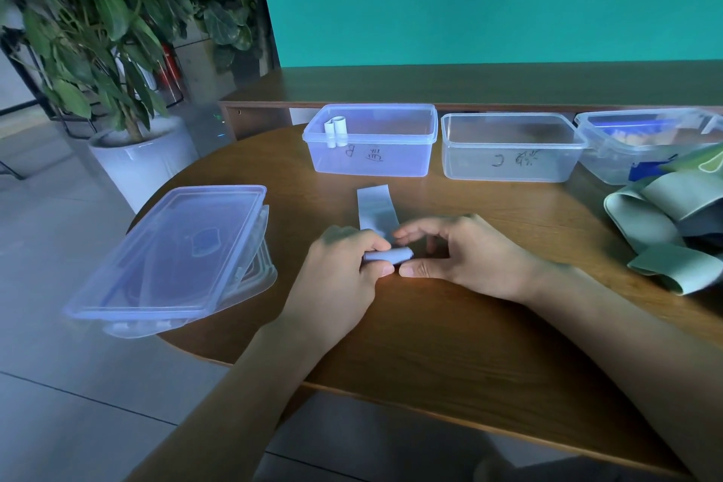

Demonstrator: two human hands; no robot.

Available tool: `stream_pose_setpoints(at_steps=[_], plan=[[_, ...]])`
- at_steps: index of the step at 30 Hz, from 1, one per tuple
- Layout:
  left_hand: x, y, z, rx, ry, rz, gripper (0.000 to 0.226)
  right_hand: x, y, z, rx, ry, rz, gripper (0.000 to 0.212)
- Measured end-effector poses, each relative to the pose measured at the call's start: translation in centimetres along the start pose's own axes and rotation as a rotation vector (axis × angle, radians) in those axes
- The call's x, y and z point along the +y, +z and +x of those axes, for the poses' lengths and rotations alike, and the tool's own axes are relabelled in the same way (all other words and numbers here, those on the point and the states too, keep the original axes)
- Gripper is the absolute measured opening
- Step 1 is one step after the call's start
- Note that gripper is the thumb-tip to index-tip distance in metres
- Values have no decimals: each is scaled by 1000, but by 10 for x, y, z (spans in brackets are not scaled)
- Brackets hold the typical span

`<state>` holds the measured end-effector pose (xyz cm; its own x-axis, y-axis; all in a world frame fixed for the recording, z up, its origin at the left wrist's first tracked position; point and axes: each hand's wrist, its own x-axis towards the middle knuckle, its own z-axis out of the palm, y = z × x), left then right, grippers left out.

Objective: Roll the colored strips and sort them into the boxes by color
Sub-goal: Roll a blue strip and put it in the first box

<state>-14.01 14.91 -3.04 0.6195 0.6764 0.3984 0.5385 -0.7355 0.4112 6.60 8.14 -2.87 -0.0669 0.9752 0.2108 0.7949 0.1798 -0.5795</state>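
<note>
Nearest the camera, two bare forearms reach over the rounded edge of the brown worktop (450, 344) and meet near its middle. The left hand (344, 266) has its grip pinching the rolled end of a pale blue strip (377, 209), thumb below and curled fingers on top of the roll (387, 255). The right hand (465, 252) meets it from the other side: its thumb tip touches the end of the roll, while its fingers are loosely spread and arch over the flat part of the strip; whether they press on it cannot be told. Just beyond the grip, the unrolled length of the strip lies flat on the worktop, running straight away from the hands. Off to the left of the grip, a stack of clear lids (168, 258) overhangs the worktop's edge. Far to the right, a loose heap of greenish strips (665, 223) lies curled. Well beyond the grip stand three clear boxes in a row: the left box (371, 156), marked with a B, holds two pale rolls (336, 129) leaning in its near left corner; the middle box (508, 160) bears a C; the right box (610, 153) is partly hidden by the heap. Behind the left end, a potted plant (117, 31) stands on the floor.
</note>
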Motion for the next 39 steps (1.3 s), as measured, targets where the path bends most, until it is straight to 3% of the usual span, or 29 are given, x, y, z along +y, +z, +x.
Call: stream_pose_setpoints(at_steps=[12, 19, 26, 31, 39], plan=[[0, 4, 7, -26, -20, 55, 24, 1, 2, 1, 25, -39, -3, 16], [-1, 3, 8, 43, -31, 44, 7, 4, 5, 8, 52, -32, -54, 25], [-3, 7, 17, 65, -51, 38, 15, 4, 12, 7, 226, -156, -191, 29], [-5, 12, 21, 63, -93, 69, 24, 7, 11, 10, 150, -81, -126, 33], [-5, 7, 18, 99, -15, 62, 22, 12, 9, 19, 166, -146, -160, 25]])
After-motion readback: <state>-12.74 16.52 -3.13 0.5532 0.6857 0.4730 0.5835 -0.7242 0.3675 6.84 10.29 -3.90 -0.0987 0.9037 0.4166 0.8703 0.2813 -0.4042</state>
